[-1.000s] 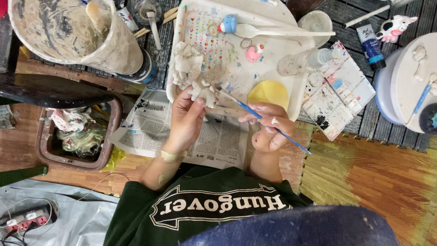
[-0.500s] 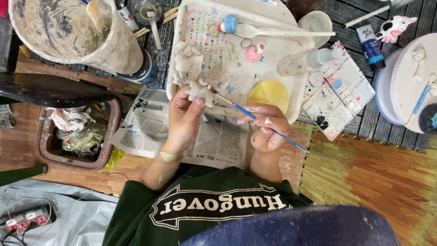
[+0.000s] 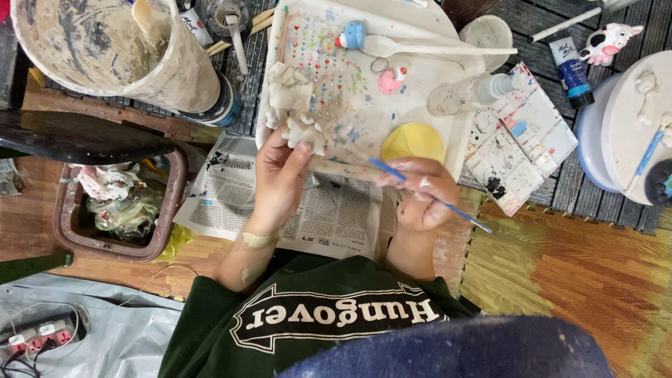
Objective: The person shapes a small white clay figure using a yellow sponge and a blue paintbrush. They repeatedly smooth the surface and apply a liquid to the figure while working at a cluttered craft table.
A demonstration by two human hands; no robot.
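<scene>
Over the white tray [image 3: 462, 150], my left hand [image 3: 278, 183] pinches an unpainted white figurine [image 3: 302, 131] while my right hand [image 3: 421, 203] grips a blue paintbrush [image 3: 428, 195], painting seemingly unstarted.

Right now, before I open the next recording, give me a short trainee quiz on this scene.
1. True or false: the right hand holds a thin blue paintbrush.
2. What do the left hand fingers grip? A) white figurine B) spoon C) paint tube
3. Fill in: the yellow disc lies on the white ____.
Key: 1 true; 2 A, the white figurine; 3 tray.
</scene>
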